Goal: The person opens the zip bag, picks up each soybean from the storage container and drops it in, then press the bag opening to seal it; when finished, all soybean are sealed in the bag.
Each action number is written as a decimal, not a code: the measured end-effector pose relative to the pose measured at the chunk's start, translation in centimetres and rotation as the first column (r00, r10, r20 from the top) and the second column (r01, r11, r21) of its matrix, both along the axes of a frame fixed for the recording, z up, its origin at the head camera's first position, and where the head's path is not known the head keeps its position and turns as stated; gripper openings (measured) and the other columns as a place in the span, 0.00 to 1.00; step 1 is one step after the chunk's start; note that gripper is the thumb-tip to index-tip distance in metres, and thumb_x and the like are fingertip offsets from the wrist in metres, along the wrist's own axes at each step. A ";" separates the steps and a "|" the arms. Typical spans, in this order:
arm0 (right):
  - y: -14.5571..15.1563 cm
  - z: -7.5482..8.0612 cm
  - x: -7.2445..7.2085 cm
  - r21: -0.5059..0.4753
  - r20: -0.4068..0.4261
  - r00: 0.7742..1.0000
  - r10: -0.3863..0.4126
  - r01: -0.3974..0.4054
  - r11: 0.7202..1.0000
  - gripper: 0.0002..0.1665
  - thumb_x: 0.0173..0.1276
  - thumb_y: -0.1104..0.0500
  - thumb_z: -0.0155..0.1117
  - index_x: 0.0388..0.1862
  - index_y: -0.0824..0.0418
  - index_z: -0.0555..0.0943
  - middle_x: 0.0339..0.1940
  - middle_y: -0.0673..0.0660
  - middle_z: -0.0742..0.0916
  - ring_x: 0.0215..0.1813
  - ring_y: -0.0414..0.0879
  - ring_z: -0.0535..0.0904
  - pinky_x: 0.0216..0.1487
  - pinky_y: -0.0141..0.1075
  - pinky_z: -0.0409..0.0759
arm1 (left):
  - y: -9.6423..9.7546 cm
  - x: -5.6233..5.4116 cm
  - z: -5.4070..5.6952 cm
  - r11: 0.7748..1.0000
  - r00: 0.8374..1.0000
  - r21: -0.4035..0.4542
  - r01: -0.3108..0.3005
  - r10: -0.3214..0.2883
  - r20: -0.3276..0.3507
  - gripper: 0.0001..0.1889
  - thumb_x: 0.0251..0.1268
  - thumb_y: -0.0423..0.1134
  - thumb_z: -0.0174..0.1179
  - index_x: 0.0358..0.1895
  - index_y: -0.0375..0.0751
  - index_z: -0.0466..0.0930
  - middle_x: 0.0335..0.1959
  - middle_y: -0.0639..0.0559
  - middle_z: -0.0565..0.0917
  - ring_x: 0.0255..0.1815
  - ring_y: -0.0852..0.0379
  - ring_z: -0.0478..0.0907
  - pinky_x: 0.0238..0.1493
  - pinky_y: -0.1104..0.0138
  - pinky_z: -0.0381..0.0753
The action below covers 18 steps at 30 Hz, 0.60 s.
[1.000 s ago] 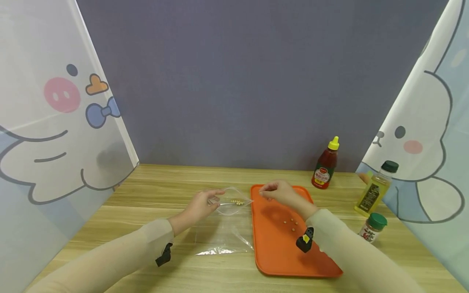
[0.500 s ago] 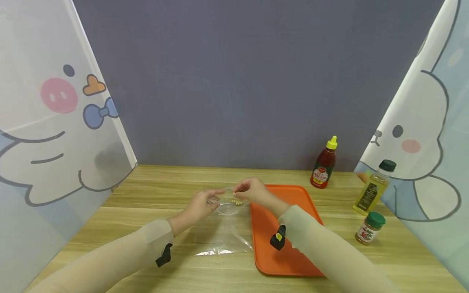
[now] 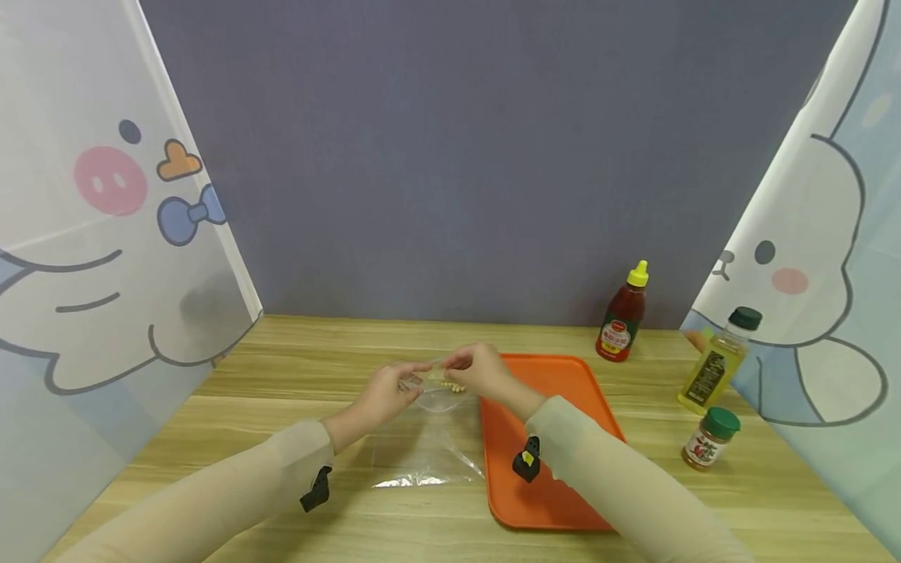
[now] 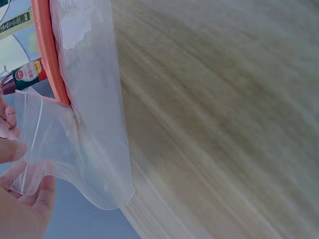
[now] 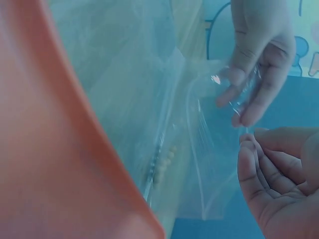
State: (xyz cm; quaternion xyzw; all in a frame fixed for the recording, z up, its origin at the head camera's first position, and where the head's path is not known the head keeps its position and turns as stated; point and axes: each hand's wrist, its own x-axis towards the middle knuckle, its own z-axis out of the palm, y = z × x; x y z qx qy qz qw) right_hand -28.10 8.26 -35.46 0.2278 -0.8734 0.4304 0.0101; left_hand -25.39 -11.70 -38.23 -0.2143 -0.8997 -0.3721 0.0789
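A clear plastic zip bag (image 3: pixel 429 453) lies on the table, its mouth raised and held apart. My left hand (image 3: pixel 380 397) pinches the bag's rim on the left, with thumb and fingers on either side of the film in the left wrist view. My right hand (image 3: pixel 484 371) is at the far side of the mouth, its thumb and fingertips pinching the rim close to the left fingers, as the right wrist view shows. Several small round yellow beans (image 3: pixel 456 386) rest inside the bag near its mouth. The orange tray (image 3: pixel 508 493) lies right beside the bag, under my right forearm.
A red sauce bottle (image 3: pixel 622 317) with a yellow nozzle stands at the back right. Nearer are an oil bottle (image 3: pixel 718 367) with a dark cap and a small green-lidded spice jar (image 3: pixel 707 442). A grey panel (image 3: pixel 450 164) closes off the back.
My right hand has moved left from over the tray to the bag's mouth. The beans seen on the tray earlier are now out of sight behind my arm. The left hand stays put.
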 end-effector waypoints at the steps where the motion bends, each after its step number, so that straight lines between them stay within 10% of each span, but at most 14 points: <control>1: 0.3 0.1 0.0 -0.014 0.018 1.000 -0.005 0.005 1.000 0.09 0.60 0.67 0.68 0.40 0.66 0.87 0.31 0.57 0.89 0.31 0.42 0.83 0.32 0.32 0.84 | 0.0 0.0 0.0 1.000 1.000 -0.002 0.000 0.000 -0.004 0.21 0.59 0.26 0.63 0.58 0.37 0.78 0.54 0.39 0.83 0.44 0.47 0.84 0.41 0.66 0.87; 9: 4.3 0.9 -0.1 -0.099 0.138 0.990 -0.034 0.048 0.994 0.11 0.62 0.63 0.68 0.44 0.63 0.87 0.37 0.58 0.90 0.39 0.57 0.85 0.41 0.47 0.86 | 0.0 0.2 0.1 1.000 1.000 0.011 0.008 -0.007 -0.012 0.22 0.59 0.25 0.63 0.59 0.36 0.77 0.56 0.40 0.82 0.45 0.46 0.84 0.41 0.66 0.87; 18: 10.4 0.8 0.3 -0.096 0.197 0.977 -0.076 0.096 0.991 0.13 0.65 0.60 0.67 0.47 0.64 0.85 0.43 0.64 0.88 0.38 0.48 0.84 0.48 0.51 0.84 | -0.2 0.3 -0.1 1.000 1.000 0.003 0.014 -0.014 0.001 0.23 0.59 0.26 0.63 0.60 0.37 0.76 0.57 0.40 0.81 0.47 0.46 0.83 0.41 0.67 0.86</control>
